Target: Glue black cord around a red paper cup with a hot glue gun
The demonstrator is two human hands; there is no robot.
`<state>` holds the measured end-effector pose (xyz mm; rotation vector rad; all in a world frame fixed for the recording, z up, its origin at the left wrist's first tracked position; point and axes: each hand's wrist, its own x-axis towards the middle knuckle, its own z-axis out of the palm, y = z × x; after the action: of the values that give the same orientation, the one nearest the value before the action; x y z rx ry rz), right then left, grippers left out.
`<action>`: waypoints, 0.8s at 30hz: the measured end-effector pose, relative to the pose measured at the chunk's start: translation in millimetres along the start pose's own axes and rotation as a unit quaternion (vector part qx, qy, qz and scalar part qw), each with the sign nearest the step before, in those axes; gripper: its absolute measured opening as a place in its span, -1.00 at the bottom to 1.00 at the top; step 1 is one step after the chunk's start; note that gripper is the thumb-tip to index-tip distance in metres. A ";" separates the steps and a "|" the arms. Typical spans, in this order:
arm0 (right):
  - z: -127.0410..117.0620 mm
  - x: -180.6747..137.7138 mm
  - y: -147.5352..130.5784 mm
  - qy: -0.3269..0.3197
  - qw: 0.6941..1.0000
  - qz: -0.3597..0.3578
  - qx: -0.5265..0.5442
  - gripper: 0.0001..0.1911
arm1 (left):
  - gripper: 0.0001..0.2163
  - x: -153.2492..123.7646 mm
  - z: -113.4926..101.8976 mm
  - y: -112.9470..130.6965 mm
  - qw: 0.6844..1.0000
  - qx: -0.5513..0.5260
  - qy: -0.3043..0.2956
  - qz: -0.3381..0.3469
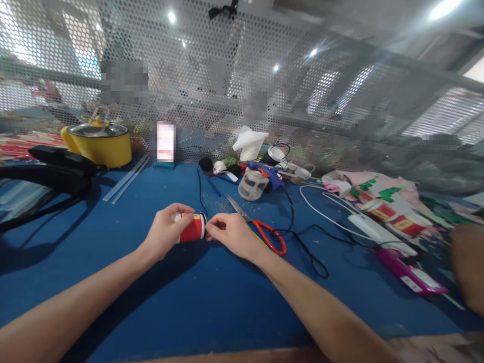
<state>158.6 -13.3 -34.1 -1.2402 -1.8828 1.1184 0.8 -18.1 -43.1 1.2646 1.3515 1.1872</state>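
My left hand [166,229] is wrapped round a small red-and-white cylinder [192,229], shaped like a paper cup, lying sideways above the blue table. A black band edges its right end. From a dark yarn ball [205,164], black yarn [199,184] runs down to that end. There my right hand [230,229] is closed in a pinch on what looks like the yarn; the fingertips partly hide it. Scissors with red handles [269,236] lie just beyond my right hand, blades pointing away to the left.
A clear plastic cup [252,184] and a blue glue gun [266,174] stand behind the scissors. At left are a yellow pot [109,146], a black stand [64,176] and clear sticks [126,179]. Cables, a power strip [381,234] and a purple device [410,272] lie right.
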 end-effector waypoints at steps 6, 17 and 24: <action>-2.3 5.9 4.2 0.038 0.998 0.028 0.052 -0.80 | -0.78 -0.7 1.1 4.4 0.997 -0.066 -0.005 -0.050; -3.4 2.4 0.5 0.024 0.992 0.049 0.118 -0.85 | -0.77 3.9 -0.4 7.9 0.989 -0.124 0.001 -0.076; -3.5 10.0 8.5 0.027 0.968 0.101 0.230 -0.72 | -0.77 1.5 -4.1 1.6 0.996 -0.043 -0.044 0.060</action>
<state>161.2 -1.2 -39.7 -1.1895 -1.3671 1.5086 -3.2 -16.8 -41.0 1.3360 1.1628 1.2423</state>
